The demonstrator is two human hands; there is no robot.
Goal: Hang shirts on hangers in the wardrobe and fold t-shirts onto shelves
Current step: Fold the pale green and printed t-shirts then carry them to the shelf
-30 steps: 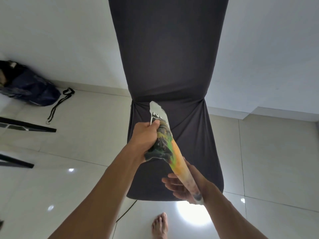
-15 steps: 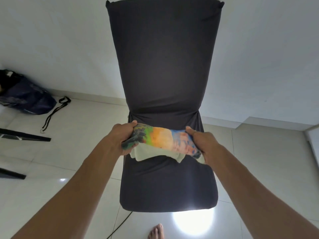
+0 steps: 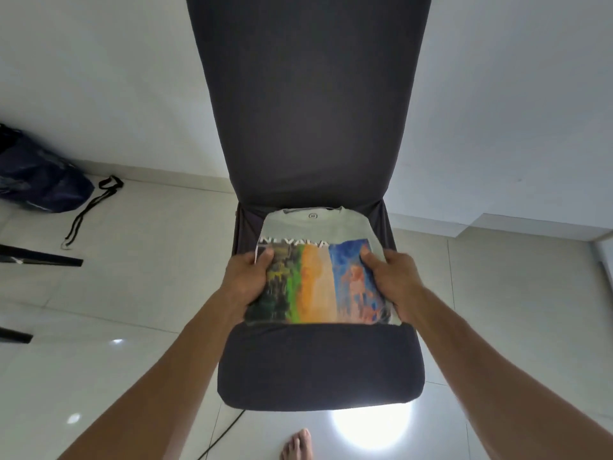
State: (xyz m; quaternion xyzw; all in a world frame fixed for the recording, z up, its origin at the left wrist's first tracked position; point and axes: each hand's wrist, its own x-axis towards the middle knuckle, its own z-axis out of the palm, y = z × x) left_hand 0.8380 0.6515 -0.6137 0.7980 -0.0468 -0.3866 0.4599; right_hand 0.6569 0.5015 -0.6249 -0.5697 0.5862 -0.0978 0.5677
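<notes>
Between both hands [image 3: 247, 287] [image 3: 396, 287]: folded t-shirt [image 3: 320, 280]

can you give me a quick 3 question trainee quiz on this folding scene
1. True or false: the t-shirt is held in the air, clear of the chair.
2. Which hand grips the blue side of the print? A) left hand B) right hand
3. Fill in: the collar points toward the chair's ____.

Key: 1 false, it lies folded on the seat. 2 B. 3 backrest.
</notes>
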